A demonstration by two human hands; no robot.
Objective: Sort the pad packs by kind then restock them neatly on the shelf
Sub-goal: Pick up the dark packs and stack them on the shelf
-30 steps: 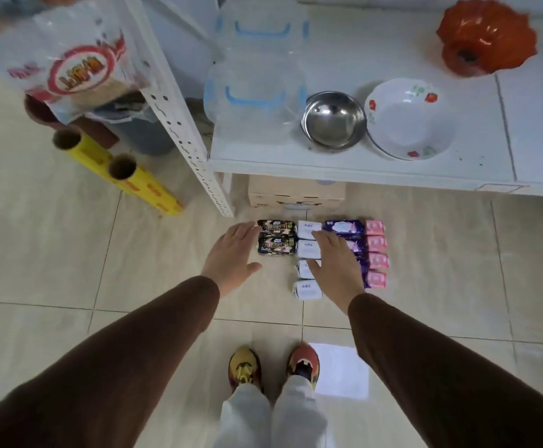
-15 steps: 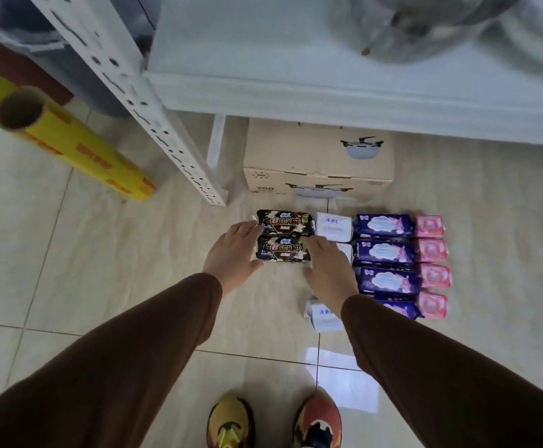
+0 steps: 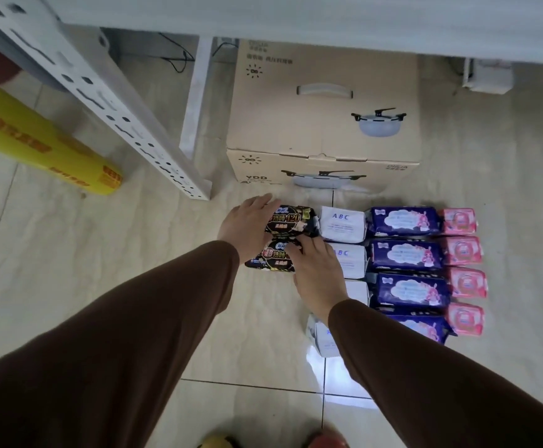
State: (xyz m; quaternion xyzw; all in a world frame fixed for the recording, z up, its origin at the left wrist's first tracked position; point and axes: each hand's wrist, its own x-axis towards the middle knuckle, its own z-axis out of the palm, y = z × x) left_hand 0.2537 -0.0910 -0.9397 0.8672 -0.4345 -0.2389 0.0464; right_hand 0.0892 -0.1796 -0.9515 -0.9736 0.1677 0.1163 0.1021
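Observation:
Pad packs lie in sorted columns on the tiled floor: two black packs (image 3: pixel 291 219), white ABC packs (image 3: pixel 342 225), purple packs (image 3: pixel 405 221) and small pink packs (image 3: pixel 459 221). My left hand (image 3: pixel 247 226) wraps the left ends of the black packs, fingers over the upper one. My right hand (image 3: pixel 318 276) presses on the right end of the lower black pack (image 3: pixel 271 260), which sits slightly askew. My right arm hides parts of the nearer white and purple packs. The white shelf board (image 3: pixel 328 17) runs across the top of the view.
A cardboard cooker box (image 3: pixel 325 124) stands under the shelf, just behind the packs. A perforated white shelf upright (image 3: pixel 127 124) slants at left, with a yellow roll (image 3: pixel 37 140) beside it. My shoes (image 3: pixel 325 441) show at the bottom edge.
My head has dropped closer to the floor, so the packs look larger. My right hand has slid left from the white packs onto the lower black pack, and my left hand closed in on both.

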